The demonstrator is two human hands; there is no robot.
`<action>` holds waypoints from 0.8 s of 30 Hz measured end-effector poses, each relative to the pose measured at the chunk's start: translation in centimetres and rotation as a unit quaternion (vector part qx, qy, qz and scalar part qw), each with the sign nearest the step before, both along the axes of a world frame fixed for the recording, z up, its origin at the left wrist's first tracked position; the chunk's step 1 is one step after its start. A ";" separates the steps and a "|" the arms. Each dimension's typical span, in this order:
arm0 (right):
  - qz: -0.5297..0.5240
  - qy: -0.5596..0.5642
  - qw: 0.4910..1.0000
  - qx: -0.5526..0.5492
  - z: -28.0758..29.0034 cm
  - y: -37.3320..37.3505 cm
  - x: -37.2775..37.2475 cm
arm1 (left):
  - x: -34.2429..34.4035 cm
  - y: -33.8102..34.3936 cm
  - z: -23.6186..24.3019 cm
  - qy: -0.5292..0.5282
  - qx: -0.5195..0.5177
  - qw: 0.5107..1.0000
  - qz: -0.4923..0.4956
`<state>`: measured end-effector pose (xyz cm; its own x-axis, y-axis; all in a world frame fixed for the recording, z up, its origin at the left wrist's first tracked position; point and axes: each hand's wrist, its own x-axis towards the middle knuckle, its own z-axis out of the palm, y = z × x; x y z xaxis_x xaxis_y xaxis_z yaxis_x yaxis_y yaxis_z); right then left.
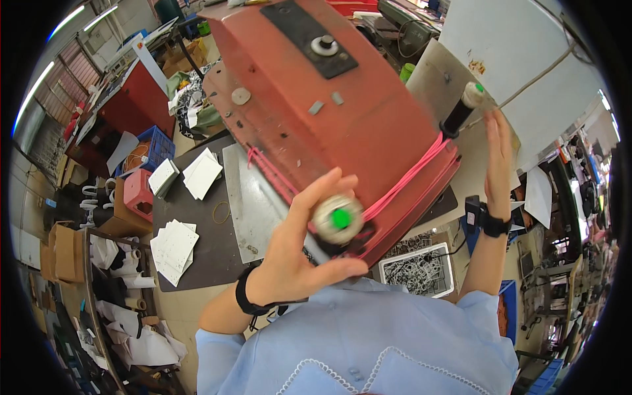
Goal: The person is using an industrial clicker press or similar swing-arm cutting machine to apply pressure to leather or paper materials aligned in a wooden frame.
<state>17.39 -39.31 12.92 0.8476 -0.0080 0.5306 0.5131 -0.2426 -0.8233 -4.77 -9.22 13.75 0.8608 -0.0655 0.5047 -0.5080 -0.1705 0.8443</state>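
L hand (pixel 288 266) fingers curved wide abt. L handle (pixel 339 218), R hand (pixel 498 156) fingers extended beside R handle (pixel 471 98); handle spacing prob. suits two-handed use

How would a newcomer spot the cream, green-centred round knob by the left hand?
Find the large red metal machine housing. At its near left corner, beside pink cord, sits the cream round knob. Its green centre faces the camera, while the similar knob farther right shows side-on.
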 end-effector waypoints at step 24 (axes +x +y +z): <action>0.262 0.131 0.925 0.242 -1.6 8.3 -4.6 | -7.6 6.5 -3.5 0.013 -0.249 0.936 0.247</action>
